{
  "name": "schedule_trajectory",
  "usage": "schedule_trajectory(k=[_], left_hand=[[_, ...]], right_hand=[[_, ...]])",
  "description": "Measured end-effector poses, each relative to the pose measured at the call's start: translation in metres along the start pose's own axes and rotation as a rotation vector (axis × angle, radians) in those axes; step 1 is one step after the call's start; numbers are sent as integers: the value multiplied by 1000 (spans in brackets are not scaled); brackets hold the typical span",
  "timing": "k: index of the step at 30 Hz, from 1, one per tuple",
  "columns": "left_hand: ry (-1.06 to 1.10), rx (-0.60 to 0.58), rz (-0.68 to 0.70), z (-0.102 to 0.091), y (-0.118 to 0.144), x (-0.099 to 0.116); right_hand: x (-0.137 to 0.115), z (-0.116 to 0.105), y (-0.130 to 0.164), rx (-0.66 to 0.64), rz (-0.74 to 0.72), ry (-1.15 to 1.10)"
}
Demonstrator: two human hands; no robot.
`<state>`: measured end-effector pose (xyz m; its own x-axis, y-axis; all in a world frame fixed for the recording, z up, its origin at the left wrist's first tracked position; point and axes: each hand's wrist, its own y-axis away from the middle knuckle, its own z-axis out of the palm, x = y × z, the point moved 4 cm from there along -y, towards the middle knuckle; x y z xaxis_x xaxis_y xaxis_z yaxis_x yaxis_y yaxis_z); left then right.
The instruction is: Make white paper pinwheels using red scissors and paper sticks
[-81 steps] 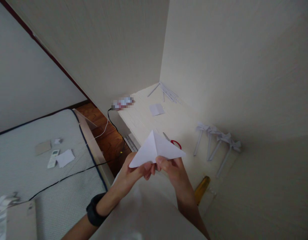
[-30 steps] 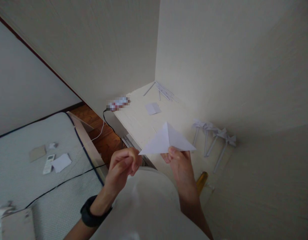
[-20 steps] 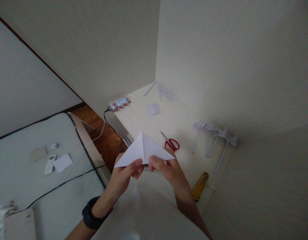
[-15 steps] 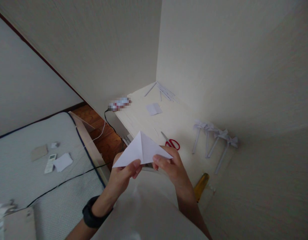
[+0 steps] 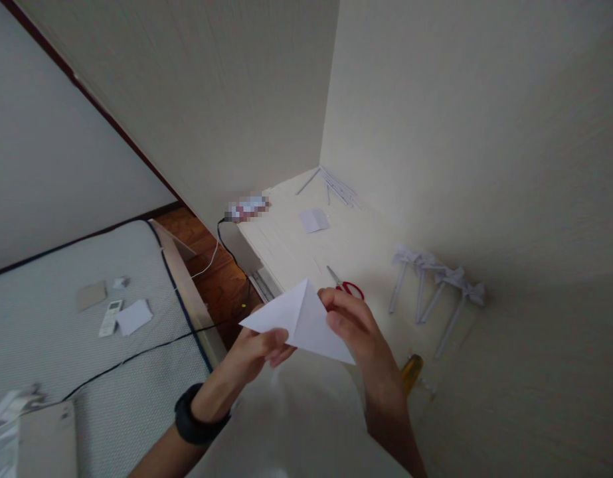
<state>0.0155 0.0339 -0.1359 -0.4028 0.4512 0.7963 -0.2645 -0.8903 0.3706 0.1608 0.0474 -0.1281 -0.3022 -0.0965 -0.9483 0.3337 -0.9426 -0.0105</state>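
Pale tabletop, set in a corner between two walls, lies beneath and beyond the folded paper, a creased white triangle held above the near edge, between the fingers of both hands. Just beyond the right fingers lie red-handled scissors; farther ahead are a paper square and thin white sticks. Right of the right fingers, four paper shapes on sticks rest near the wall. Well left of the left fingers is a mattress bearing a white remote. Both forearms extend forward, converging at the paper. Left hand: thumb above, fingers beneath, gripping the near edge. Right hand: thumb and fingers partly curled, touching the right edge; whether they pinch it cannot be determined.
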Motion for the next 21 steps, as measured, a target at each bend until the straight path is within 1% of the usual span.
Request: schedule_trajectory(k=[1,3,8,11,13,17,19,21], left_hand=[[-8,-11,11,0,-2,-1],[-20,-7,68,-2,-7,0],[-55,67,187,-6,-18,5],[-82,94,202,-6,-20,6],[-78,86,181,-6,-20,4],[-95,12,155,-5,-20,1],[-111,-9,151,-5,-19,0],[-131,-15,142,-6,-19,-2]], right_hand=[[1,1,0,-3,30,30],[1,2,1,28,25,115],[-5,6,-1,178,-152,428],[-8,11,-1,187,-227,576],[-9,12,-1,175,-256,556],[-8,9,0,162,-250,288],[-4,7,0,178,-226,161],[2,6,0,205,-206,89]])
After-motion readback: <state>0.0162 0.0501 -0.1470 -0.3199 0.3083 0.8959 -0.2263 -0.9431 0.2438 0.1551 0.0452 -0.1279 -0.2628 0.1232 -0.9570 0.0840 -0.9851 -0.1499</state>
